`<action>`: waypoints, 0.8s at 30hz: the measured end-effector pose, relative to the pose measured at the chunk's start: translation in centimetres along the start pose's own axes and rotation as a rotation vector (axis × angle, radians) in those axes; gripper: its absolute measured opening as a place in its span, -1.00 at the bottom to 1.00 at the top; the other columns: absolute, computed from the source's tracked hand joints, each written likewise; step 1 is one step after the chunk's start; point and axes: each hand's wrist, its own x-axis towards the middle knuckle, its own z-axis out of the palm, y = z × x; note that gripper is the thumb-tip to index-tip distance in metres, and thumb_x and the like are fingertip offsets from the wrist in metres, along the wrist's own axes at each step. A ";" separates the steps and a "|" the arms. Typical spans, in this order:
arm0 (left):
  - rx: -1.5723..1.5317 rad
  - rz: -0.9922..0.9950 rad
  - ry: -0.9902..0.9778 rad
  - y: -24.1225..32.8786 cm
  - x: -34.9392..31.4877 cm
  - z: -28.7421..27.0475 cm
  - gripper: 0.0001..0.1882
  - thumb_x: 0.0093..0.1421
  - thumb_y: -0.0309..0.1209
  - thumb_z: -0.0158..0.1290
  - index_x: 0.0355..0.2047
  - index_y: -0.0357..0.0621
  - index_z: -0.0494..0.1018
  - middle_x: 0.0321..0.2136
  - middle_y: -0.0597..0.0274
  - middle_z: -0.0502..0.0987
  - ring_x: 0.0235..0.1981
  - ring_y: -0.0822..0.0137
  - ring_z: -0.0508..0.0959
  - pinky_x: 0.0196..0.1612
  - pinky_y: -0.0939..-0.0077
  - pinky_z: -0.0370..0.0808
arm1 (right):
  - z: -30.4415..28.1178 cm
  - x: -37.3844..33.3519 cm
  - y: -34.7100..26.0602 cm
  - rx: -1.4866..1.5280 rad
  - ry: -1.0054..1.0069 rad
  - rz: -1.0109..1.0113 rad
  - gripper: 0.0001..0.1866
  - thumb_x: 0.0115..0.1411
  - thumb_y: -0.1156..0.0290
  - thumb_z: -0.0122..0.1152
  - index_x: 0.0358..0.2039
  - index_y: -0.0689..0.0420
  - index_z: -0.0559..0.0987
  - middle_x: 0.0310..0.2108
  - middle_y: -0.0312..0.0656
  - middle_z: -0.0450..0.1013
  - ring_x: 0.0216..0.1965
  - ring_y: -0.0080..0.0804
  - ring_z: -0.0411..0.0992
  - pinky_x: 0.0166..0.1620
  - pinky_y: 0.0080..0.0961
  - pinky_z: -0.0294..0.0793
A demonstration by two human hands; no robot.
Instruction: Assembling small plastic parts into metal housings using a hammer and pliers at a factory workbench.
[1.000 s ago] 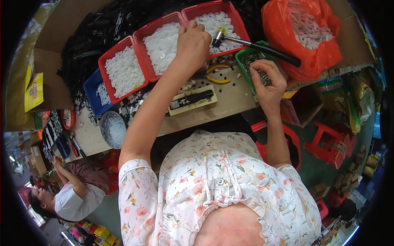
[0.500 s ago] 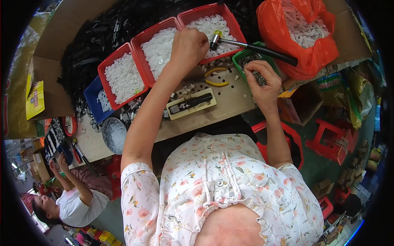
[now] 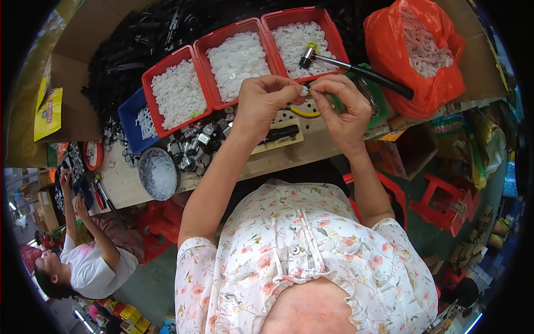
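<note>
My left hand (image 3: 261,106) and my right hand (image 3: 344,111) meet above the workbench. Between the left thumb and forefinger is a small white plastic piece (image 3: 303,91). The right fingertips are pinched against its right side; whatever they grip is too small to make out. Below the hands, a black part (image 3: 282,133) lies in a cream-coloured holder (image 3: 300,138), partly covered by my left forearm. Yellow-handled pliers (image 3: 306,113) show between the hands. Just beyond, a hammer (image 3: 384,83) rests its head in a red bin (image 3: 340,44) of white pieces.
Two more red bins (image 3: 196,72) hold white pieces, beside a blue bin (image 3: 132,131). The green bin (image 3: 382,106) is partly behind my right hand. A red bag (image 3: 442,92), a bowl (image 3: 143,173) and metal parts (image 3: 194,147) stand around. Another person (image 3: 100,261) works at left.
My left hand has come back from the right-hand red bin with a white piece. My right hand has moved left from the green bin, and the two now meet.
</note>
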 end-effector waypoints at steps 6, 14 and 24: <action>0.023 0.015 0.031 0.0 -0.6 0.0 -0.84 0.09 -0.50 0.22 -0.36 -0.38 0.60 -0.49 0.16 0.63 -0.44 0.42 0.63 -0.28 0.56 0.52 | 0.1 -0.3 0.2 -0.030 -0.026 -0.040 -0.83 0.05 0.72 0.30 -0.31 0.27 0.60 -0.32 -0.14 0.54 -0.29 -0.41 0.54 -0.21 -0.54 0.50; 0.025 0.059 0.062 -0.3 -0.8 -0.1 -0.85 0.08 -0.51 0.22 -0.38 -0.39 0.60 -0.50 0.17 0.63 -0.44 0.46 0.62 -0.31 0.60 0.53 | 0.4 -0.6 0.5 -0.106 -0.053 -0.120 -0.80 0.01 0.72 0.31 -0.32 0.25 0.60 -0.32 -0.14 0.54 -0.32 -0.33 0.55 -0.26 -0.50 0.52; 0.055 0.034 0.057 -0.2 -1.2 -0.9 -0.84 0.06 -0.50 0.23 -0.39 -0.40 0.61 -0.49 0.15 0.63 -0.45 0.45 0.61 -0.31 0.61 0.53 | 0.7 -0.5 -0.3 0.004 -0.071 -0.042 -0.82 0.05 0.73 0.30 -0.30 0.29 0.61 -0.32 -0.15 0.55 -0.30 -0.42 0.54 -0.22 -0.55 0.50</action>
